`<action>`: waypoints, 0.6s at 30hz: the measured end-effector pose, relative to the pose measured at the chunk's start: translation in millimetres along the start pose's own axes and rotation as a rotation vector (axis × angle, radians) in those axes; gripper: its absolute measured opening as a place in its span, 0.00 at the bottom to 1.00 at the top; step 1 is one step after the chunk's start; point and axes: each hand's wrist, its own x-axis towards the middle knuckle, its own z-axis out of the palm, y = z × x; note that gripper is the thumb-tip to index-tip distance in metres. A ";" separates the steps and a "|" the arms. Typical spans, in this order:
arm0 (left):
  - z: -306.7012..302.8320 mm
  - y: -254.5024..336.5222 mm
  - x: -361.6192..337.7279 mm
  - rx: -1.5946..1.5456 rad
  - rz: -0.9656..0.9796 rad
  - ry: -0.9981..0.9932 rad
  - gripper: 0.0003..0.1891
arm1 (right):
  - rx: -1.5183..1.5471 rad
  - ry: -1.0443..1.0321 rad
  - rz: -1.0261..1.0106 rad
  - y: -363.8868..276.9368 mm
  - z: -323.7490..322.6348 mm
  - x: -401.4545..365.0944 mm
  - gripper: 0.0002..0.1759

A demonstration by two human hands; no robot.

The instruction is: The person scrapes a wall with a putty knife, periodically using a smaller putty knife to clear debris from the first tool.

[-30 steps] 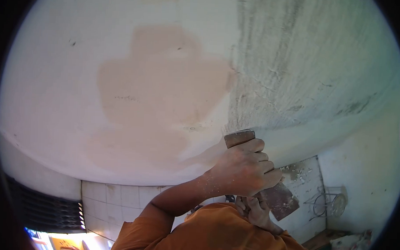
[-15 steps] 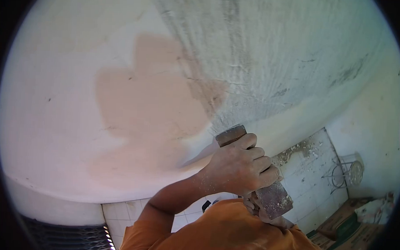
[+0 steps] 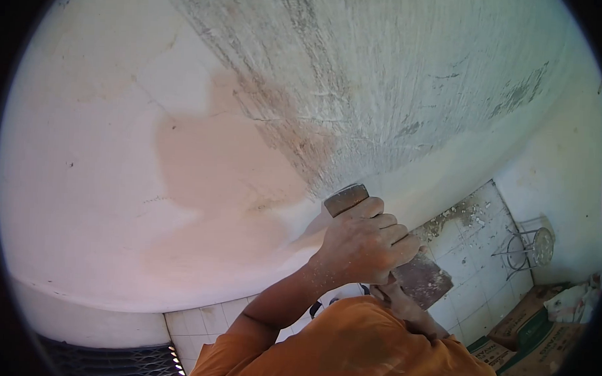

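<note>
My left hand (image 3: pixel 358 246), dusted with white, is closed in a fist around a scraper (image 3: pixel 346 200). The scraper's flat brown-grey blade end lies at the wall (image 3: pixel 229 159), by the lower tip of a rough, streaked grey-white area (image 3: pixel 378 78). Just below the fist, my right hand (image 3: pixel 391 292) is partly hidden. Its fingers are closed on a broad, flat plate-like blade (image 3: pixel 425 280) speckled with white; its handle is hidden. A smooth pinkish patch (image 3: pixel 216 158) borders the streaked area on the left.
White crumbs lie on the tiled floor (image 3: pixel 467 260) along the wall's foot. A small round wire-legged stand (image 3: pixel 543 246) is in the right corner. Flattened cardboard (image 3: pixel 541 349) and crumpled white material (image 3: pixel 571 302) lie at lower right. A dark metal grille (image 3: pixel 109 361) shows at lower left.
The view has shifted slightly. The streaked area reaches farther left over the pinkish patch. The plate-like blade sits a little higher and farther right; both hands keep their grip.
</note>
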 end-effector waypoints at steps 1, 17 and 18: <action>-1.9 0.4 -1.4 -0.010 -0.002 -0.010 0.14 | 0.008 -0.003 0.007 2.9 -1.1 2.3 0.17; -15.8 2.3 12.0 0.093 -0.021 0.040 0.09 | -0.044 -0.068 0.016 4.3 -21.0 8.2 0.18; -9.3 1.1 8.2 0.118 -0.051 0.035 0.08 | -0.061 -0.060 -0.014 -0.9 -21.6 10.5 0.18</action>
